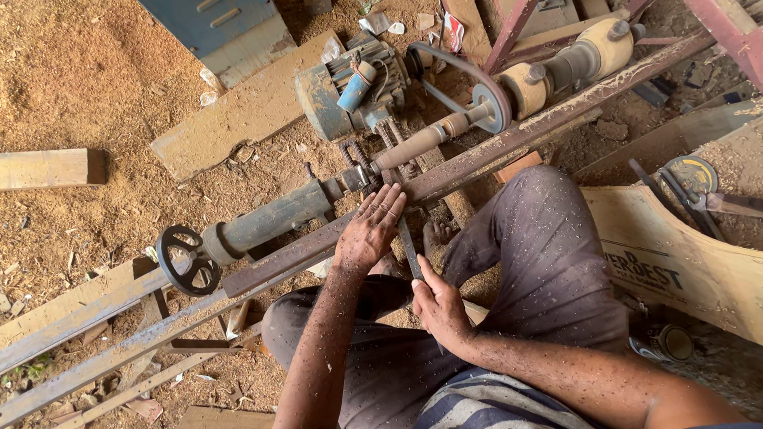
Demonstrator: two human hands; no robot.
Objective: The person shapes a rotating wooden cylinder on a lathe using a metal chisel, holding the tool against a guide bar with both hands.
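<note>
A rusty wood lathe lies across the sawdust floor, its steel bed rail (522, 135) running diagonally. A wooden spindle (414, 145) is mounted between the belt pulley (489, 103) and the tailstock (270, 218), which ends in a black handwheel (186, 260). My left hand (368, 231) rests flat, fingers together, on the rail just below the spindle. My right hand (437, 307) grips the handle end of a long dark chisel (409, 246) whose blade points up toward the spindle, passing beside my left hand. Wood chips cover both forearms.
An electric motor (353, 89) sits behind the lathe with a belt to the pulley. A blue metal box (206, 9) stands at the top left. Loose planks (32, 169) lie left. More tools (691, 189) rest on a board at the right.
</note>
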